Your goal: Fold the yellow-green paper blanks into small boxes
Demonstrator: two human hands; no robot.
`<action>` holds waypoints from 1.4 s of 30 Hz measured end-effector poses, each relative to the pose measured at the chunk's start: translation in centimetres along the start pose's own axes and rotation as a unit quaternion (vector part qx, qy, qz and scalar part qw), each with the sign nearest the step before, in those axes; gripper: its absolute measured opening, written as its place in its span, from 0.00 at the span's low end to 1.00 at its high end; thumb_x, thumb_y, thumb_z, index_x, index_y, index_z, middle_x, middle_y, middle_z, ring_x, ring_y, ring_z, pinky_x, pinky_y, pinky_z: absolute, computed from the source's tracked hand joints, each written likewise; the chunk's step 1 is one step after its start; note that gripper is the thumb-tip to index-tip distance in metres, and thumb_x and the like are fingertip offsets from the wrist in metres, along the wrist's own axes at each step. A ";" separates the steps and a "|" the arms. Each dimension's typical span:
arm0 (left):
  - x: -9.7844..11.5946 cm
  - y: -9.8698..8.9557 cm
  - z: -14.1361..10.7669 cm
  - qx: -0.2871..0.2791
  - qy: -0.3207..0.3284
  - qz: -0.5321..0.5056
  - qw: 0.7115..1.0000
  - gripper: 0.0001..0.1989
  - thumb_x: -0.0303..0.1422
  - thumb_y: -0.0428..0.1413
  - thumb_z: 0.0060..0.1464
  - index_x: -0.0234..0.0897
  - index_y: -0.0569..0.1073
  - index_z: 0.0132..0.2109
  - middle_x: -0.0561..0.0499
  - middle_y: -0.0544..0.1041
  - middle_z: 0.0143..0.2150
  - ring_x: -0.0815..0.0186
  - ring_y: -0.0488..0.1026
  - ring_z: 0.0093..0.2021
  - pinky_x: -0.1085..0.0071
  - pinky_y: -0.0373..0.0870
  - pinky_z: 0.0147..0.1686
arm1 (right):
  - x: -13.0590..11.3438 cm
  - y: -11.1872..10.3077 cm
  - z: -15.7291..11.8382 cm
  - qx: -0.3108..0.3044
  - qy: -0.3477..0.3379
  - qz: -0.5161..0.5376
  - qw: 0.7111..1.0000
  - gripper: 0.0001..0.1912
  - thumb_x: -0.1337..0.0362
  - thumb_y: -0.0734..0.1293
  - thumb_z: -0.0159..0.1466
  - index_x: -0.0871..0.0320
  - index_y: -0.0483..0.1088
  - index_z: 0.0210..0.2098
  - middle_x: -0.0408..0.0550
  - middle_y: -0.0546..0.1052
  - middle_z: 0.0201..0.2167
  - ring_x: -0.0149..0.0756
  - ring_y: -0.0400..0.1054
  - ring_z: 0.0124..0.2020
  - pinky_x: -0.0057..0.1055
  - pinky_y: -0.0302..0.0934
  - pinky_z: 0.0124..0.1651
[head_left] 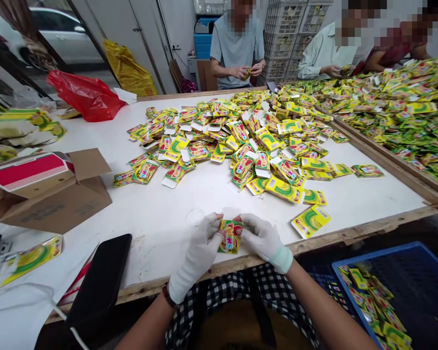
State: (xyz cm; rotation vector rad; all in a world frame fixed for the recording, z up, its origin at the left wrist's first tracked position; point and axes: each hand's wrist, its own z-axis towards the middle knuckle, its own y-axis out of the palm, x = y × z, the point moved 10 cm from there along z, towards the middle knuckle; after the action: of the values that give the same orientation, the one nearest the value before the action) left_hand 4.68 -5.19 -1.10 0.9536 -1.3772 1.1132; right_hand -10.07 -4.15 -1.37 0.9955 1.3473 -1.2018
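My left hand and my right hand both wear white gloves with bare fingertips. Between them, just above the table's front edge, they hold a small green and yellow packet with colourful lettering, one hand at each side. The fingers of both hands are closed on its edges. Beyond my hands lies a heap of similar small yellow and green boxes, several with white end flaps standing out. A single yellow box rests to the right of my right hand, near the wooden edge.
A phone and an open cardboard carton are at the left, below a red plastic bag. A blue crate with packets stands low at the right. A wooden divider borders another large heap. Several people sit across the table.
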 end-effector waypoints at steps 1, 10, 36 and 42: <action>0.0 0.0 -0.2 -0.013 -0.003 0.002 1.000 0.19 0.28 0.54 0.55 0.38 0.65 0.54 0.45 0.74 0.49 0.64 0.74 0.48 0.65 0.73 0.48 | 0.1 0.1 -0.1 -0.010 0.008 -0.012 1.000 0.14 0.66 0.64 0.60 0.57 0.69 0.47 0.48 0.77 0.42 0.37 0.73 0.41 0.36 0.68 0.47; 1.2 -2.1 -0.6 -0.001 -0.021 0.009 1.000 0.06 0.33 0.55 0.56 0.34 0.70 0.34 0.53 0.72 0.32 0.71 0.70 0.35 0.77 0.70 0.35 | -1.2 2.3 1.2 -0.071 0.001 -0.023 0.997 0.06 0.63 0.64 0.61 0.59 0.72 0.33 0.45 0.77 0.32 0.34 0.70 0.34 0.32 0.65 0.40; 5.1 -1.8 -3.5 -0.033 0.184 0.173 0.967 0.14 0.23 0.55 0.56 0.40 0.76 0.48 0.50 0.78 0.47 0.69 0.75 0.46 0.76 0.73 0.47 | -6.6 1.6 -1.0 -0.172 -0.184 -0.117 0.961 0.13 0.69 0.61 0.64 0.61 0.73 0.46 0.54 0.77 0.46 0.35 0.72 0.47 0.33 0.68 0.51; 6.0 -1.0 -4.8 -0.032 0.324 0.264 0.908 0.25 0.16 0.53 0.52 0.41 0.71 0.55 0.46 0.75 0.52 0.66 0.74 0.50 0.71 0.74 0.47 | -6.6 1.3 -1.5 -0.104 -0.229 -0.091 0.964 0.10 0.69 0.63 0.63 0.60 0.74 0.43 0.54 0.77 0.45 0.34 0.73 0.44 0.30 0.70 0.47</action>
State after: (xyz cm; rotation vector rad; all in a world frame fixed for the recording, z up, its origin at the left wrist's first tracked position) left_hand 6.20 -0.59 4.91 0.0990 -1.1126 1.5931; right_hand -8.17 -2.18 4.91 0.4140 1.1780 -1.2986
